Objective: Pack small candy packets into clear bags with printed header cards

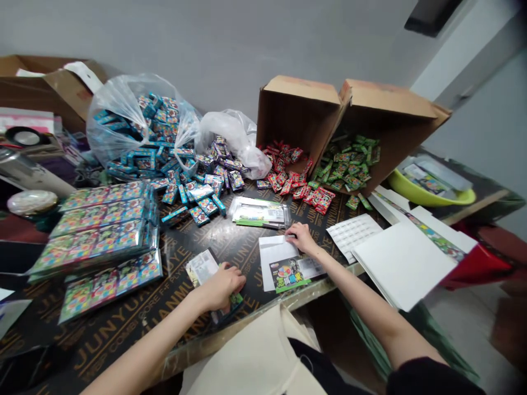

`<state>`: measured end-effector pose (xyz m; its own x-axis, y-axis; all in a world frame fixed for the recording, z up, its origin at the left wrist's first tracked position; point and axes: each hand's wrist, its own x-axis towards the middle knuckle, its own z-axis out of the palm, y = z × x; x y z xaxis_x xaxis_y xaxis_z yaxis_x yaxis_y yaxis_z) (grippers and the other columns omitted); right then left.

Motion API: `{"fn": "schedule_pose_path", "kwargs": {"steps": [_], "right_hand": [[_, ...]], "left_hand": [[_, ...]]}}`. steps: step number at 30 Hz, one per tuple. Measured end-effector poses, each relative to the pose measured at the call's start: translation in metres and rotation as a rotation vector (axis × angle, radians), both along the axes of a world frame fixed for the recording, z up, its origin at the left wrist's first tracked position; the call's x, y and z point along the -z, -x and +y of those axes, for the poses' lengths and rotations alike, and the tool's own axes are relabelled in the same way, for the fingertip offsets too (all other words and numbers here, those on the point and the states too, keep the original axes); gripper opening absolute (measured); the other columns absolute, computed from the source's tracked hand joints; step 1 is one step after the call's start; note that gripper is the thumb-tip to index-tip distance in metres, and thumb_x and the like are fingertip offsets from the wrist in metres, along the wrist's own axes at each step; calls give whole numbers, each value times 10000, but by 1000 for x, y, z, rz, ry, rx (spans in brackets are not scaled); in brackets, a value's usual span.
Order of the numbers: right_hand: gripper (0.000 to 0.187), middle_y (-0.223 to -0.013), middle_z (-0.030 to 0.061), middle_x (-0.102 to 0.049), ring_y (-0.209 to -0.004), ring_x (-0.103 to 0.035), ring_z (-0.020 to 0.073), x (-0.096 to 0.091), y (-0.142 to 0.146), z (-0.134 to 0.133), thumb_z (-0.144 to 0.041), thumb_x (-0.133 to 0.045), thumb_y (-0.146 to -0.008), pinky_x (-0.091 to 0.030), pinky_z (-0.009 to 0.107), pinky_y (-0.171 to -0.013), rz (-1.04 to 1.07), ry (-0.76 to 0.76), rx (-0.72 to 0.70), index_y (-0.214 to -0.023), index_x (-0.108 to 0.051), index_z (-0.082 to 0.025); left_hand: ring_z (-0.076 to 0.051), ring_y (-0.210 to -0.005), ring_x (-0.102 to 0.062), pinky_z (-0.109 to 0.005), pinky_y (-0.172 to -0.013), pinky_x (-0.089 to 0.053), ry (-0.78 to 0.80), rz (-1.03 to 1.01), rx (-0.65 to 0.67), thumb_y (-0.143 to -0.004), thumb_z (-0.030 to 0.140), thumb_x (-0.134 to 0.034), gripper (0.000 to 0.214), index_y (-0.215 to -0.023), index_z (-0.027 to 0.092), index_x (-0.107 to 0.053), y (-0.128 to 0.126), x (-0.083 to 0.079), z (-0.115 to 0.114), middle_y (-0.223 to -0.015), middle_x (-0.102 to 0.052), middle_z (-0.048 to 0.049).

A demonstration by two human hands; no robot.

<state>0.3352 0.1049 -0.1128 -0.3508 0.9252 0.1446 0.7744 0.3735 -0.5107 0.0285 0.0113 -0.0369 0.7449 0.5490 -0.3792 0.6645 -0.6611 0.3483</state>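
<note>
My left hand (224,284) lies with curled fingers over a printed plastic pouch (202,267) near the table's front edge; its palm side is hidden. My right hand (301,238) has its fingers closed at the top right corner of a white paper sheet (269,249). Over the sheet's lower part lies a flat pouch with a black and green printed header (289,274). Just behind the sheet is a small stack of clear pouches (260,213) with printed cards.
Loose blue boxes (200,204) spill from a clear bag (119,99). Red packs (319,198) and green packs (349,170) lie in tipped cartons (304,90). Stacked sheets of packs (99,236) stand left; white cards (405,260) and a yellow basin (432,197) are right.
</note>
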Motion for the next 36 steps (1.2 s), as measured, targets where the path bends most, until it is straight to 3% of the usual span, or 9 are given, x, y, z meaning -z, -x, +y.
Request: {"fn": "schedule_pose_path", "kwargs": {"steps": [4,7,10,13,17,23,26,30,36], "right_hand": [[131,-744,50,-595,-795,-501,180,0,4,-8,-138,-526,-772,-333,303,-755,34,-11,-33,-678,-609,-178],[134,-692,24,-568,-682,-514,157,-2,4,-11,-137,-456,-790,-380,269,-670,89,-8,25,-744,-572,-183],[142,-752,30,-567,-642,-525,156,-11,9,-12,-203,-433,-816,-411,282,-636,165,-23,124,-916,-531,-179],[327,-963,76,-568,-761,-561,168,-31,34,-20,-298,-524,-789,-455,300,-674,324,13,128,-1093,-467,-193],[403,-1046,65,-578,-900,-578,169,-69,95,-46,-349,-578,-772,-482,306,-753,771,248,-48,-1139,-450,-241],[341,-862,43,-639,-792,-610,165,-92,165,-71,-361,-618,-745,-502,300,-711,1034,354,-66,-1041,-551,-206],[309,-743,20,-634,-674,-602,147,-91,172,-71,-340,-669,-692,-495,274,-644,1025,353,-54,-952,-603,-187],[316,-704,8,-630,-632,-592,136,-92,170,-69,-319,-676,-686,-482,265,-619,1017,391,-96,-963,-600,-186],[270,-706,1,-619,-636,-590,127,-95,164,-70,-288,-643,-720,-482,254,-611,914,326,-162,-966,-583,-193]], "left_hand": [[-271,-900,-497,-427,-838,-321,-86,61,-22,-397,329,-802,672,-988,172,-521,2,0,-6,-954,-552,-93],[-305,-922,-479,-452,-839,-313,-127,122,3,-327,334,-821,636,-879,155,-559,5,4,-7,-965,-543,-120],[-245,-810,-516,-354,-752,-364,2,64,-41,-361,302,-814,518,-794,164,-563,11,-2,-2,-833,-568,-54],[-156,-666,-515,-253,-635,-366,102,-237,-320,-523,267,-749,358,-815,183,-560,20,-18,5,-689,-549,24],[-139,-718,-538,-239,-651,-403,60,-864,-799,-704,280,-620,363,-1032,187,-497,31,-33,7,-772,-558,13],[-143,-778,-561,-264,-722,-448,90,-1217,-1121,-668,303,-667,313,-908,162,-524,32,-15,-20,-860,-579,-18],[-146,-755,-574,-260,-704,-454,103,-1215,-1187,-672,324,-668,282,-875,149,-581,34,-13,-32,-827,-614,-26],[-137,-661,-580,-246,-647,-446,159,-1199,-1218,-685,340,-657,229,-777,130,-659,40,-26,-33,-718,-659,-28],[-149,-644,-598,-252,-634,-461,103,-1073,-1101,-671,306,-671,195,-732,121,-676,46,-45,-28,-702,-674,-47]]}}
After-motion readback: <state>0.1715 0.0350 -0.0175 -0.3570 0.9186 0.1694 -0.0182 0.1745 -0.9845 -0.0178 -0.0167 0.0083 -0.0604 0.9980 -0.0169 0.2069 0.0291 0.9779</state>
